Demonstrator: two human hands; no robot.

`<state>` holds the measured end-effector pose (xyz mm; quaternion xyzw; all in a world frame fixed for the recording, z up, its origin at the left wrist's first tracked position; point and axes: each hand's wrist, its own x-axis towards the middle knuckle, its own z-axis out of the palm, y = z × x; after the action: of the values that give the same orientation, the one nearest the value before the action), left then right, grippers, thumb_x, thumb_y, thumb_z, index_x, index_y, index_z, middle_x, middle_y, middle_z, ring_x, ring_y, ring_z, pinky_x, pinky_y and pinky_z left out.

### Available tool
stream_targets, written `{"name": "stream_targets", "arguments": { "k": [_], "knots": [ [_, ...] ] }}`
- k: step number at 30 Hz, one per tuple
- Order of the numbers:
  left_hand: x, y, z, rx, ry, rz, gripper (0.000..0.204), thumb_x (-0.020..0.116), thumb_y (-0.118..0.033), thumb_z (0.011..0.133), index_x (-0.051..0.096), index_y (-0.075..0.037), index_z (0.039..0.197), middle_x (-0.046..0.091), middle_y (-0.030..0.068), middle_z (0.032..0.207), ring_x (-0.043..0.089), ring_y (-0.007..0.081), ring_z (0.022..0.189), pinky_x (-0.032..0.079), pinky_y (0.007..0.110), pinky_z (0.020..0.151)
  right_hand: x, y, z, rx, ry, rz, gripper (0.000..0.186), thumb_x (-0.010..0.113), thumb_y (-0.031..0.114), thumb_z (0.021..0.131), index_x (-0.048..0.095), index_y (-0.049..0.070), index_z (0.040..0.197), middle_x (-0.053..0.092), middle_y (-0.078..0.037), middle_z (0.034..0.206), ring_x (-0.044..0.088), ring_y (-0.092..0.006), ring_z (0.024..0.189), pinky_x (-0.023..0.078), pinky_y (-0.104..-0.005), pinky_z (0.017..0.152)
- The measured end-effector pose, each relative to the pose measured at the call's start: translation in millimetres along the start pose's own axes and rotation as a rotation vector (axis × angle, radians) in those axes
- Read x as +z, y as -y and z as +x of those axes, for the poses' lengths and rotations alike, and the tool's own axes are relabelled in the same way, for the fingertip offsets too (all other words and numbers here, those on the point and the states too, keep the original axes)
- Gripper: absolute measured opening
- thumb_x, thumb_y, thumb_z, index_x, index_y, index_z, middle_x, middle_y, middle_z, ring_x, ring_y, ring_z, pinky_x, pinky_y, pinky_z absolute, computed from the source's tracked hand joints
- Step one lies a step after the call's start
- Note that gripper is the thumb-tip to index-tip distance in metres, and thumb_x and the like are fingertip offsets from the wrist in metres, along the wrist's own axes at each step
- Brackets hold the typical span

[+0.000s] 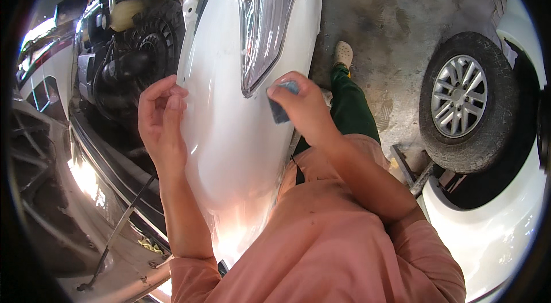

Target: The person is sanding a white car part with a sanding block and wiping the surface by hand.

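Head view: the right hand [305, 107] is gripping a dark pad [279, 112] beside the headlight [267, 27] tip, at the white fender [221, 113].
The pad is probably handling light and slightly flexible, best held by its edges; the left hand [163, 122] is showing narrowly curled fingers, contents unclear.

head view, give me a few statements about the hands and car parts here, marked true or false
1. The right hand holds a greyish block. True.
2. The left hand grips a cloth. False: nothing shows in the left hand.
3. The headlight has its pointed end against the white panel. True.
4. The wheel is left of the headlight. False: the wheel is to its right.
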<state>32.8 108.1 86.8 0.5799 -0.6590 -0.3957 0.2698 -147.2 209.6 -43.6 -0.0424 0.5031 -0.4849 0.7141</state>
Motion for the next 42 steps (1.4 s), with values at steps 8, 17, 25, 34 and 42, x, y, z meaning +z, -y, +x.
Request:
{"name": "stream_targets", "arguments": {
  "k": [8, 17, 25, 34, 42],
  "knots": [
    [1.3, 3.0, 1.8, 0.008, -0.012, -0.020, 0.028, 0.061, -0.013, 0.102, 0.061, -0.001, 0.127, 0.062, 0.0036, 0.101, 0.053, 0.0064, 0.083, 0.041, 0.021, 0.071, 24.5, -8.5, 0.0, -0.500, -0.069, -0.460, 0.021, 0.068, 0.016, 0.094, 0.066, 0.000, 0.108, 0.069, -0.018, 0.096, 0.067, -0.0278, 0.079, 0.052, -0.0364, 0.073],
    [2.4, 0.9, -0.4, 0.013, -0.004, -0.033, 0.030, 0.065, -0.017, 0.100, 0.062, -0.002, 0.126, 0.063, 0.0029, 0.102, 0.055, 0.0076, 0.087, 0.042, 0.022, 0.074, 29.3, -8.3, -0.2, -0.665, -0.152, -0.600, 0.017, 0.067, 0.016, 0.091, 0.067, 0.002, 0.100, 0.068, -0.016, 0.091, 0.065, -0.0324, 0.075, 0.052, -0.0401, 0.070],
    [2.5, 3.1, -0.7, 0.001, -0.016, -0.043, 0.030, 0.065, -0.017, 0.101, 0.062, -0.001, 0.126, 0.061, 0.0020, 0.101, 0.055, 0.0069, 0.086, 0.042, 0.020, 0.072, 36.2, -2.2, -4.5, -0.488, -0.113, -0.488, 0.017, 0.069, 0.015, 0.089, 0.067, 0.001, 0.098, 0.068, -0.016, 0.090, 0.062, -0.0280, 0.065, 0.051, -0.0375, 0.065],
    [5.8, 0.6, -1.5, 0.011, -0.016, -0.038, 0.031, 0.066, -0.018, 0.100, 0.062, -0.002, 0.126, 0.062, 0.0017, 0.101, 0.056, 0.0066, 0.086, 0.042, 0.020, 0.072, 34.7, 10.3, 5.2, -0.524, -0.085, -0.543, 0.018, 0.069, 0.015, 0.090, 0.068, 0.001, 0.101, 0.069, -0.016, 0.092, 0.061, -0.0266, 0.063, 0.050, -0.0381, 0.064],
    [1.6, 1.3, 0.4, 0.032, 0.014, -0.023, 0.033, 0.069, -0.019, 0.099, 0.063, -0.001, 0.126, 0.062, 0.0017, 0.102, 0.056, 0.0068, 0.088, 0.042, 0.020, 0.074, 30.5, 14.1, 4.4, -0.606, -0.040, -0.664, 0.011, 0.068, 0.013, 0.090, 0.066, 0.002, 0.093, 0.069, -0.013, 0.090, 0.066, -0.0314, 0.072, 0.053, -0.0418, 0.067]
  ]
}}
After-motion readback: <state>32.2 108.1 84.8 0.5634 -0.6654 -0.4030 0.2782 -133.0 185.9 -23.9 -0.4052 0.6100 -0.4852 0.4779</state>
